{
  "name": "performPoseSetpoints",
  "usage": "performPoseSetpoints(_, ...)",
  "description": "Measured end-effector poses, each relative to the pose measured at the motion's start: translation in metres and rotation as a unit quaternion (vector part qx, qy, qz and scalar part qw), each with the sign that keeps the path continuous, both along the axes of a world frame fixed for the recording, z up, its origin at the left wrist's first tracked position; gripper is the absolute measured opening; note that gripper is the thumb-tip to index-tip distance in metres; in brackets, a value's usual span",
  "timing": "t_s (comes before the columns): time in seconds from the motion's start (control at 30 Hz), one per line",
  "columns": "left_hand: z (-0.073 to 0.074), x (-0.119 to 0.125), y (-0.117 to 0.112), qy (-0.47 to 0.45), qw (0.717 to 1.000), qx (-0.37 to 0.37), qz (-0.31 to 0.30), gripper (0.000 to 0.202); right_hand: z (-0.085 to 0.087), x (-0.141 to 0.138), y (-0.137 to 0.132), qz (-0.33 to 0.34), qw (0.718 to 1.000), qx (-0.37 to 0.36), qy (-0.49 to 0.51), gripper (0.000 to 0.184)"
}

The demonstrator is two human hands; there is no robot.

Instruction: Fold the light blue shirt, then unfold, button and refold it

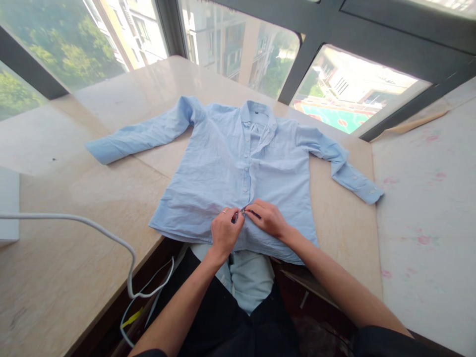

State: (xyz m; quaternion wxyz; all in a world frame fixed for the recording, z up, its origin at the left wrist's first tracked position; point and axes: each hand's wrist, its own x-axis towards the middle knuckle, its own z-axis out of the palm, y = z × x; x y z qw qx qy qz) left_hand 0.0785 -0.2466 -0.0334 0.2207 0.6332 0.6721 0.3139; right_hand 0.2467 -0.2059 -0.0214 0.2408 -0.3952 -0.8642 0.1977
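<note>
A light blue button-up shirt lies face up on the stone ledge, collar away from me and sleeves spread to both sides. Its front placket is partly open, with a row of white buttons down the middle. Both hands meet at the lower placket, near the hem. My left hand pinches the cloth edge there; a ring sits on one finger. Close against it, my right hand also pinches the placket. Fingers hide whatever button or buttonhole lies between them.
The stone ledge runs under grey-framed windows. A white cable curves over the ledge's left front edge, near a white box. On the right rises a flower-patterned wall. My lap is below the front edge.
</note>
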Motion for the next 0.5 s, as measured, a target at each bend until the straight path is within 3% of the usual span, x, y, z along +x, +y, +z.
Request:
performPoseSetpoints(0.13, 0.002, 0.001, 0.0, -0.016, 1.0, -0.011, 0.01, 0.017, 0.015, -0.013, -0.008, -0.103, 0.978, -0.171, 0.065, 0.017)
performPoseSetpoints(0.2, 0.004, 0.001, 0.0, -0.027, 0.999, -0.019, 0.015, 0.016, 0.022, -0.017, -0.006, -0.155, 0.932, -0.311, 0.1, 0.017)
performPoseSetpoints(0.3, 0.006, 0.001, 0.001, -0.057, 0.997, -0.033, 0.026, 0.016, 0.028, -0.019, -0.001, -0.193, 0.835, -0.49, 0.16, 0.016)
performPoseSetpoints(0.4, 0.008, 0.001, 0.002, -0.103, 0.993, -0.05, 0.04, 0.017, 0.03, -0.019, 0.002, -0.212, 0.771, -0.555, 0.228, 0.012)
performPoseSetpoints(0.5, 0.009, 0.001, 0.002, -0.152, 0.985, -0.069, 0.051, 0.018, 0.028, -0.019, 0.003, -0.221, 0.74, -0.581, 0.257, 0.012)
